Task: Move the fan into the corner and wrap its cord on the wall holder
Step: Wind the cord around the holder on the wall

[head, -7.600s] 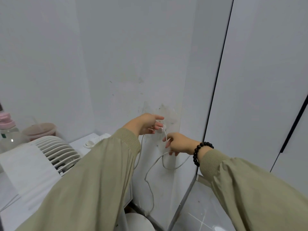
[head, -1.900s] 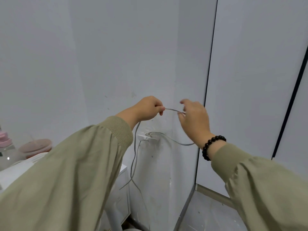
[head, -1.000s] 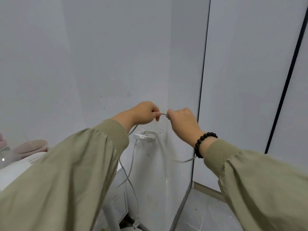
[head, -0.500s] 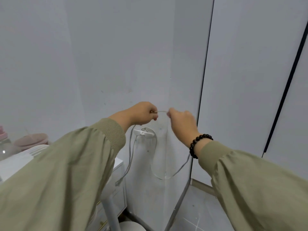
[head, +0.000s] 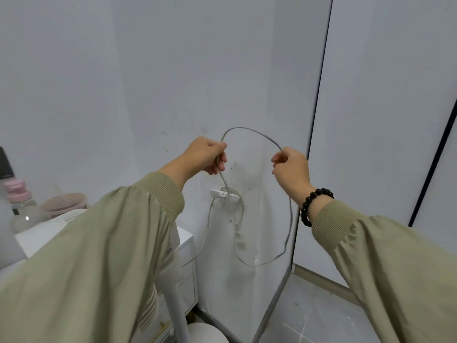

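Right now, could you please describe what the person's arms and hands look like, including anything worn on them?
Both arms are covered by loose, puffy olive-green fabric. The left sleeve and the right sleeve each end in a band of ribbed knit at the wrist. The left hand and the right hand are bare, with no gloves. A bracelet of round, glossy black beads circles the right wrist.

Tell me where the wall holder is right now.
In the head view, the white wall holder is mounted on the wall near the corner, just below the left hand, with loops of the cord hanging from it.
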Motion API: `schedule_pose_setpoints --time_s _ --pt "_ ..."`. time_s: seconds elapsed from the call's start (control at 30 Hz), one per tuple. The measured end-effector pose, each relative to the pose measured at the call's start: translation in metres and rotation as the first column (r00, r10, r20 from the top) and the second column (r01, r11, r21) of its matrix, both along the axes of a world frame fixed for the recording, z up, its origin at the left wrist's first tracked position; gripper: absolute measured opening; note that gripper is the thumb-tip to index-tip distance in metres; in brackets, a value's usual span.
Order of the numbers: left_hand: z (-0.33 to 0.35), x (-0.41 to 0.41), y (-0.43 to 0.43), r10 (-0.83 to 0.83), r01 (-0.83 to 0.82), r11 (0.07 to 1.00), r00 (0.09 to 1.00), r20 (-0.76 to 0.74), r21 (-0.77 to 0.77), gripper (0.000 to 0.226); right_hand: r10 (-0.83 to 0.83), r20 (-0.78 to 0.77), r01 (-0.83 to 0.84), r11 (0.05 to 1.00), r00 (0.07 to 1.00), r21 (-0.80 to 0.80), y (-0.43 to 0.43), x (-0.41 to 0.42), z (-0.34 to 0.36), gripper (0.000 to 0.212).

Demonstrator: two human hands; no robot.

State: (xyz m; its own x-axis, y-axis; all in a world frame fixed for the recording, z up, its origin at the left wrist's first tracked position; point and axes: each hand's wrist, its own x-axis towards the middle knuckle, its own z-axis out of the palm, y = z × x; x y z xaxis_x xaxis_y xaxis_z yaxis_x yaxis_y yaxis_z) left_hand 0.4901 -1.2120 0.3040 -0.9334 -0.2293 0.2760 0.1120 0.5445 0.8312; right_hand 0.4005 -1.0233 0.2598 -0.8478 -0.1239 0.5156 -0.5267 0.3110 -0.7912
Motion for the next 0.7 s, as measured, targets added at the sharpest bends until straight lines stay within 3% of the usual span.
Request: schedule_pose_setpoints --time_s 0.07,0.13,0.23,0.37,0.47,0.6,0.7 --pt "-0.008 -0.001 -0.007 -0.062 0.088 0.991 0.971 0.232 -0.102 0.023 0.089 0.092 -0.090 0.996 0.992 0.010 -0.003 0.001 0.000 0.034" --pt "-0.023 -0.002 -0.013 -0.094 0.218 0.952 0.876 0.473 -0.214 0.016 0.181 0.192 -0.199 0.977 0.964 0.075 -0.004 0.003 -0.005 0.037" --pt "-0.045 -0.004 -0.015 -0.123 0.338 0.915 0.754 0.645 -0.219 0.017 0.221 0.300 -0.301 0.919 0.928 0.254 -0.008 0.004 -0.020 0.038" --pt "-0.068 -0.017 -0.013 -0.070 0.224 0.954 0.811 0.581 -0.198 0.040 0.157 0.335 -0.297 0.856 0.929 0.424 -0.018 0.005 -0.048 0.031" --pt "-0.080 -0.031 -0.011 -0.009 0.133 0.966 0.876 0.483 -0.223 0.054 0.074 0.232 -0.193 0.814 0.970 0.548 -0.032 0.006 -0.068 0.021" --pt "-0.092 -0.044 -0.008 -0.010 0.159 0.951 0.874 0.486 -0.266 0.060 -0.016 0.173 -0.089 0.807 0.985 0.584 -0.053 -0.002 -0.094 0.029" --pt "-0.096 -0.050 -0.008 0.008 0.152 0.936 0.892 0.452 -0.316 0.057 -0.056 0.161 -0.046 0.822 0.985 0.567 -0.066 -0.008 -0.109 0.020"
